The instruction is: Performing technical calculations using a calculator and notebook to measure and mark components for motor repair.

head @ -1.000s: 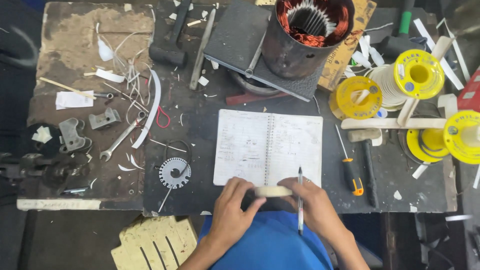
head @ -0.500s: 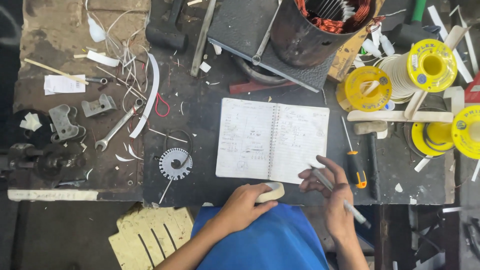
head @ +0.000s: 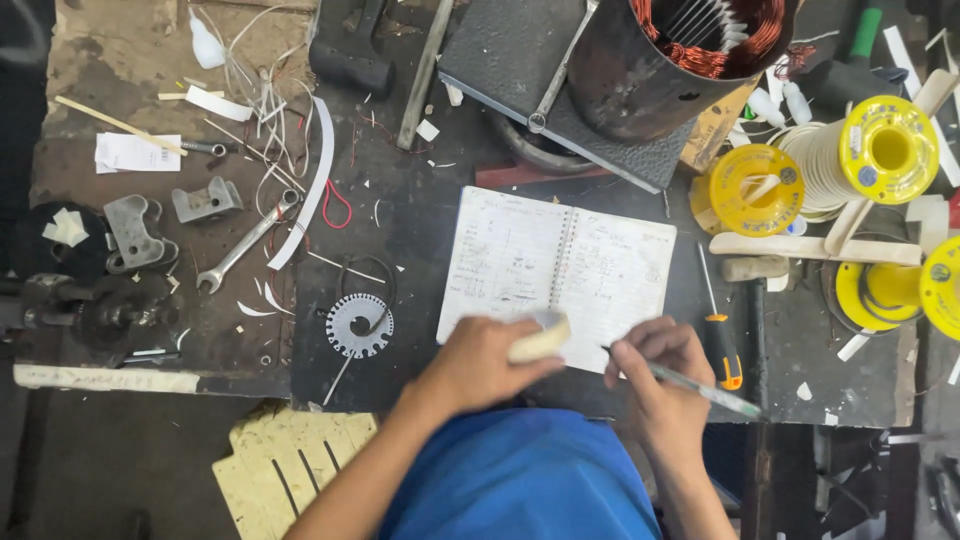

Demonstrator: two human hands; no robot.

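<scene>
An open spiral notebook with handwritten pages lies on the dark workbench in front of me. My left hand rests at its lower edge, closed around a small cream-coloured piece. My right hand holds a pen at the lower right corner of the right page, tip towards the paper.
A motor stator with copper windings stands behind the notebook on a dark plate. Yellow spools crowd the right side. An orange-handled screwdriver lies right of the notebook. A toothed metal disc, a wrench and scraps lie left.
My right hand turned the pen from upright to writing position and brought it to the right page's lower corner. My left hand slid up onto the notebook's edge with the cream piece.
</scene>
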